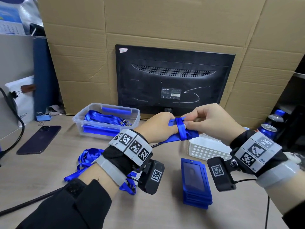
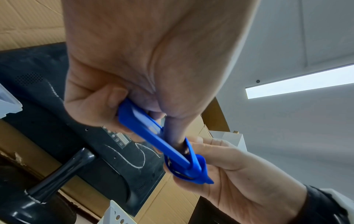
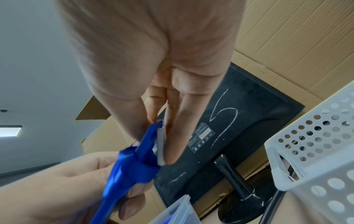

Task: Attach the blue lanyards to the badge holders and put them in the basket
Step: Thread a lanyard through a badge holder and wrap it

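Blue is the colour of the badge holder (image 1: 182, 131) that both hands hold up above the table (image 1: 156, 212), in front of the black monitor (image 1: 175, 78). The left hand (image 1: 158, 128) curls its fingers round one end of the holder. The right hand (image 1: 209, 119) pinches the other end, where a blue lanyard (image 1: 181, 129) is wrapped round the holder. The head view shows the whole desk. A white basket (image 1: 208, 150) with round holes sits just under the right hand. A stack of blue badge holders (image 1: 195, 182) lies near it, toward the person. Loose lanyards (image 1: 89, 161) lie under the left wrist, and a clear box (image 1: 105, 119) behind holds more lanyards and holders. A dark phone (image 1: 39, 139) lies far to the left. The left wrist view looks up from below and shows the holder's thin edge (image 2: 153, 136) and the ribbon bunched against the right hand's palm (image 2: 229, 174). Only the right wrist view shows a small grey metal piece (image 3: 161, 145) squeezed between the right thumb and fingers (image 3: 184, 121), touching the blue end.
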`<state>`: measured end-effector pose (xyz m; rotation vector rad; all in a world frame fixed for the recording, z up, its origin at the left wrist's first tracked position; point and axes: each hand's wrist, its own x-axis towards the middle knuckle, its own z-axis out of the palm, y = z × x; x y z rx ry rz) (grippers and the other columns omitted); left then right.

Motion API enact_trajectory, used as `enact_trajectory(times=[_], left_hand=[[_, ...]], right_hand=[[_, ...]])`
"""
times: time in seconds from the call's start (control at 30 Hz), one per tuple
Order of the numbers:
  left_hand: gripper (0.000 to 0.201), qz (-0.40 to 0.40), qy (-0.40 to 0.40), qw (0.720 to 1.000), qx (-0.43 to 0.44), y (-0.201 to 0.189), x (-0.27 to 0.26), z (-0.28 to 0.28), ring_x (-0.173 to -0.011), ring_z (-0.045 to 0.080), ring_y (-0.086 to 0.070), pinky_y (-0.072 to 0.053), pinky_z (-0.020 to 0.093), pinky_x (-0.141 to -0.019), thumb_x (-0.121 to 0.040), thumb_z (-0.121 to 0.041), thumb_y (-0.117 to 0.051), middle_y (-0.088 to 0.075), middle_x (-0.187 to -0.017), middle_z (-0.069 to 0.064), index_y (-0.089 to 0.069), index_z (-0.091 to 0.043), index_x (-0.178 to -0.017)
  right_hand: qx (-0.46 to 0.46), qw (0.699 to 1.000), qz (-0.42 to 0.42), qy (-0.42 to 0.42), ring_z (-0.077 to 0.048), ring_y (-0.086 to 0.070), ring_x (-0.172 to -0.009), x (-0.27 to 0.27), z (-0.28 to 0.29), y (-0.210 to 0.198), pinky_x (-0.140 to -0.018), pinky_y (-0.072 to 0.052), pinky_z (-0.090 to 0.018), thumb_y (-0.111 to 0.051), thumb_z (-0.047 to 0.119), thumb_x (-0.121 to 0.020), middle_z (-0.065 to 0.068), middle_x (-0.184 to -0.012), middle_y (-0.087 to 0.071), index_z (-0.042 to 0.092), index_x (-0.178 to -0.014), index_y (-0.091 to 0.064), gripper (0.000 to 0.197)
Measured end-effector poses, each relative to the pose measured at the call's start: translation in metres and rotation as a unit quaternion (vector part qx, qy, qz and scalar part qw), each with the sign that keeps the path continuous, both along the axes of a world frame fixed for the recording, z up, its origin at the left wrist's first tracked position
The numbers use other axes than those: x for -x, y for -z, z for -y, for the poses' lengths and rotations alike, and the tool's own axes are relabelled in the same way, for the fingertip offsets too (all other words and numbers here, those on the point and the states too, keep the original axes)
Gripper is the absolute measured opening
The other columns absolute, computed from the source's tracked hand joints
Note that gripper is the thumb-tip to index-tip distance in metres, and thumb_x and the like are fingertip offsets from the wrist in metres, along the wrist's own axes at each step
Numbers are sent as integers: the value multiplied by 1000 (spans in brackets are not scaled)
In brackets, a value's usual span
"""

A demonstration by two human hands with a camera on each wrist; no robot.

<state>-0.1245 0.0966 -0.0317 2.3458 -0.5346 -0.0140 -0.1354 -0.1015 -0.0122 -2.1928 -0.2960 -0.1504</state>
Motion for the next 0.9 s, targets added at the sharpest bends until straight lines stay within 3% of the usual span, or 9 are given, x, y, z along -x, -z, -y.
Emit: enact_trajectory(times=[0.13,0.23,0.33,0.47,0.53,0.67,0.77,0.83,0.9], left_hand=[[45,-12,1,1000,-3,0,0,1,-72,20,-49,-38,31,-64,-103,-43,-61,-64,-88,16,-67,2,-106],[43,-15,-1,1000,4,0,-1,2,-74,21,-52,-42,33,-68,-102,-38,-62,-69,-99,24,-68,4,-107],[40,-17,-3,1000,-4,1,0,2,-73,21,-50,-41,33,-68,-102,-34,-61,-70,-103,26,-67,5,-106],[33,-35,5,999,-15,-3,3,5,-74,20,-53,-43,33,-68,-102,-29,-59,-72,-106,24,-66,2,-109],[28,-42,8,999,-15,-6,4,6,-76,20,-56,-45,33,-69,-101,-28,-60,-73,-105,21,-67,-2,-109],[23,-51,-5,999,-10,-12,4,6,-78,20,-57,-45,33,-70,-98,-22,-58,-70,-96,15,-68,-4,-110],[25,-58,-17,998,9,-14,5,7,-79,22,-54,-42,32,-69,-96,-12,-54,-63,-90,11,-68,1,-112],[24,-66,-12,998,13,-15,5,7,-74,22,-52,-41,30,-64,-94,-6,-53,-61,-87,10,-68,0,-112],[25,-80,3,997,14,-15,5,5,-67,21,-49,-39,27,-57,-94,-2,-52,-60,-83,10,-68,-2,-113]], right_hand=[[2,1000,-16,-19,-29,-79,-90,2,3,-2,-87,-64,-49,-81,10,-90,0,-97,-82,13,-94,-83,5],[1,1000,-20,-20,-29,-79,-92,3,4,-1,-89,-64,-47,-77,11,-94,-1,-94,-82,16,-97,-83,8],[-6,998,-46,-33,-25,-79,-95,5,3,-2,-89,-64,-45,-73,11,-96,7,-106,-81,13,-99,-84,11],[3,997,-64,-42,-7,-77,-99,7,4,-5,-86,-65,-43,-73,9,-93,2,-114,-79,9,-88,-84,12],[28,997,-53,-44,-5,-77,-95,7,5,-4,-87,-65,-41,-77,12,-91,4,-112,-80,12,-83,-83,10],[27,998,-39,-39,-10,-63,-66,6,6,1,-71,-53,-32,-80,19,-90,5,-93,-81,17,-80,-81,11],[29,999,-26,-27,-12,-48,-59,4,7,3,-61,-40,-27,-86,32,-84,0,-66,-68,19,-78,-80,15],[44,999,-19,-19,-12,-40,-54,1,9,5,-56,-33,-25,-92,37,-77,3,-59,-55,20,-79,-78,22],[46,999,-9,-13,-12,-40,-53,-3,11,6,-56,-33,-27,-95,37,-73,2,-58,-53,20,-80,-76,26]])
